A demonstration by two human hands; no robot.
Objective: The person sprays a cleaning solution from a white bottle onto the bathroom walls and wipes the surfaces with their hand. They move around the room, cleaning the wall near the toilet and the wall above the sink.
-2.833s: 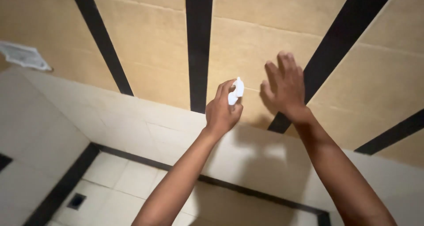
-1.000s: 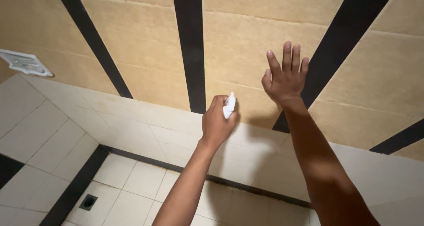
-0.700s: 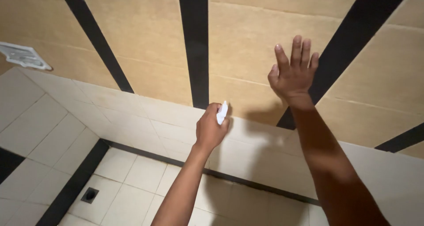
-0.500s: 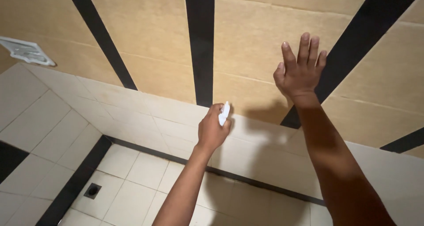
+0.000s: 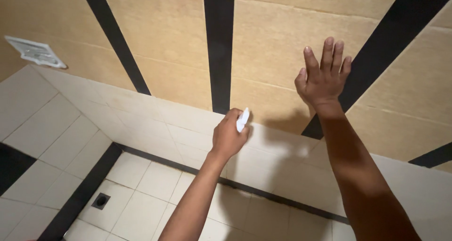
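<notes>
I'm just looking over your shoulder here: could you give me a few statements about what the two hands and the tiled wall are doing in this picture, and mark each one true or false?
1. The left hand is closed around a small white object. True.
2. The right hand is clenched into a fist. False: it is open, fingers spread, flat against the tan wall tiles.
3. A black vertical stripe runs down the wall above the left hand. True.
4. The floor drain sits beside the right arm. False: it is at lower left, in the white floor tiles.
5. A white vent cover is on the wall at upper left. True.
</notes>
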